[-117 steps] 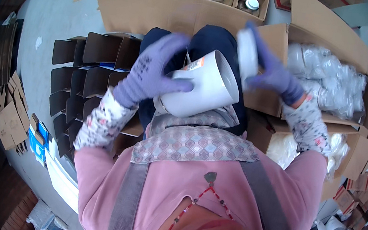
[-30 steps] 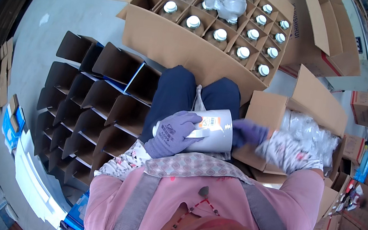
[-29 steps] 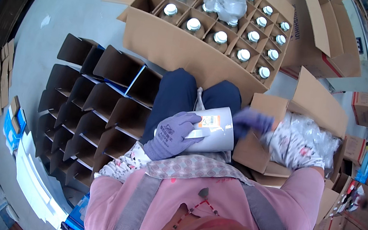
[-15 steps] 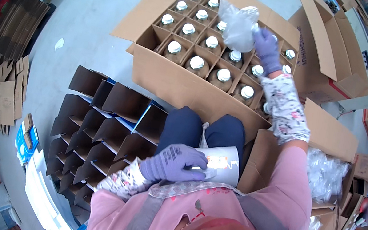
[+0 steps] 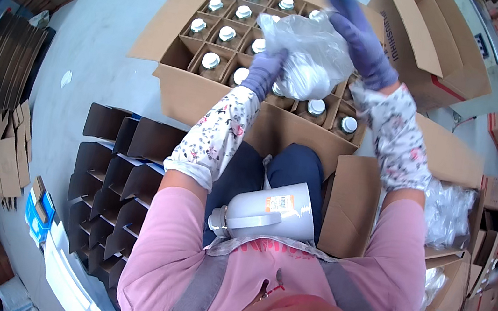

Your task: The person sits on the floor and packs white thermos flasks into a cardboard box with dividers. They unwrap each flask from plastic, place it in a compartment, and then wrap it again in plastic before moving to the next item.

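A crumpled clear plastic bag (image 5: 315, 56) hangs over the near part of an open carton (image 5: 225, 100). My left hand (image 5: 266, 71), in a purple glove, is closed on its left edge. My right hand (image 5: 359, 40), gloved alike and slightly blurred, is raised at the bag's upper right, its fingers stretched out and its thumb side by the plastic. Beneath the bag, bottles with white caps (image 5: 210, 61) stand upright in the carton's cardboard compartments; the bag hides several of them. A white jug (image 5: 272, 214) with a handle and an orange-and-white label lies sideways on my lap.
Dark cardboard dividers (image 5: 97, 162) stand at my left. To my right, an open box (image 5: 354, 203) sits beside a heap of clear plastic bags (image 5: 446, 214). Another tall open carton (image 5: 419, 52) is at the far right. Flattened cardboard (image 5: 15, 62) leans at the far left.
My left hand has left the jug and taken hold of the plastic bag. The bag has come nearer and spread wider. My right hand has risen and its fingers have straightened.
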{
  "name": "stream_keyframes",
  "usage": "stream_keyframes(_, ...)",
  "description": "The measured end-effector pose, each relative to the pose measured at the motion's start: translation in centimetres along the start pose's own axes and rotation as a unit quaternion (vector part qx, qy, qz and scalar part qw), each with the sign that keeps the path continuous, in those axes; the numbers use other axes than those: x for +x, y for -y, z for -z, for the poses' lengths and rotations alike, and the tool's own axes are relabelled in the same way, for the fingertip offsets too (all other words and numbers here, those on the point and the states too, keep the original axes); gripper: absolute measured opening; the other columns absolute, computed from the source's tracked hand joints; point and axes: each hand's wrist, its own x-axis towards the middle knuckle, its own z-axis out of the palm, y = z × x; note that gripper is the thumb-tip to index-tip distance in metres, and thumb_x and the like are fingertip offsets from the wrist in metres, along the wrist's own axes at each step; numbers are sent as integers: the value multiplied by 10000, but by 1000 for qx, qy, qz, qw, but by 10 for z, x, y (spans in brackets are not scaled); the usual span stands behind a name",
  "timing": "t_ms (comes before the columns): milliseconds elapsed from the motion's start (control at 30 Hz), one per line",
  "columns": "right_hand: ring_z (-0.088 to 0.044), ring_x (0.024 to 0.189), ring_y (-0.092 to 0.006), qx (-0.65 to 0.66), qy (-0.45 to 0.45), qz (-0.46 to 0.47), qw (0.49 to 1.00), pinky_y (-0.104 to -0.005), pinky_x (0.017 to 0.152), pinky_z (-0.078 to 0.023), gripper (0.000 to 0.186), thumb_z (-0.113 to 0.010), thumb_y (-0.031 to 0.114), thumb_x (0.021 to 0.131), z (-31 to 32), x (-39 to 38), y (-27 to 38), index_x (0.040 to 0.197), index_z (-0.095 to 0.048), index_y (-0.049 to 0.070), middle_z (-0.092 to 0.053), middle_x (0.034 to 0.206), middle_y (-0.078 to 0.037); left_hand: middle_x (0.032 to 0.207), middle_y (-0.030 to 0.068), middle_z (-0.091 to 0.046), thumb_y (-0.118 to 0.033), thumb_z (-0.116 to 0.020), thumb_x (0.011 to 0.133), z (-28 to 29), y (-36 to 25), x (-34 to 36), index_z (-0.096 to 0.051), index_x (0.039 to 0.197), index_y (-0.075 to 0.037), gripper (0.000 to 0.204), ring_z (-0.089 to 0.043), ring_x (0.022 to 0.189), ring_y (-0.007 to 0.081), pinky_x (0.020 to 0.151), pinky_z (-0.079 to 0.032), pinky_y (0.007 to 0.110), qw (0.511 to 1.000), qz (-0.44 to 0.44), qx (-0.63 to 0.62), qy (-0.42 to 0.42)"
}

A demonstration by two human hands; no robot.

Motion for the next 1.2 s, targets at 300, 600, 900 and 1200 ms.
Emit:
stream_keyframes(300,-623,805,-151,299,-76,-346,886,-311,764,-513,382,-668,331,881,13,-89,-123,1140,-597,59,-656,921,-45,1418,93,-451,-328,-488,943,27,62,15,-418,1396,-121,502,-414,1309,243,1124,-300,350,646,-409,642,57)
stream_keyframes(600,-606,819,-111,-44,-190,-101,976,-238,749,-476,236,-667,197,879,57,-18,-46,1043,-672,26,-672,922,-37,1326,198,-491,-224,-701,864,51,21,-6,-364,1405,-44,662,-543,1157,291,908,-498,375,985,-4,-170,-37)
stream_keyframes(900,-589,1034,-160,-123,291,21,949,-299,967,-435,339,-570,281,932,9,25,-4,1138,-658,27,-669,1095,-73,1364,213,-460,-117,-744,737,5,-93,-41,-344,1415,16,799,-449,1273,280,1048,-394,334,877,-444,174,-62)
stream_keyframes(1200,-273,1390,-425,-550,150,-358,739,-487,1131,-271,1262,-726,699,582,39,-2,-197,1533,-85,172,-147,1540,-251,999,142,-598,-297,-722,704,53,-15,-284,-635,1040,-79,409,-591,908,327,788,-471,428,685,-409,588,131)
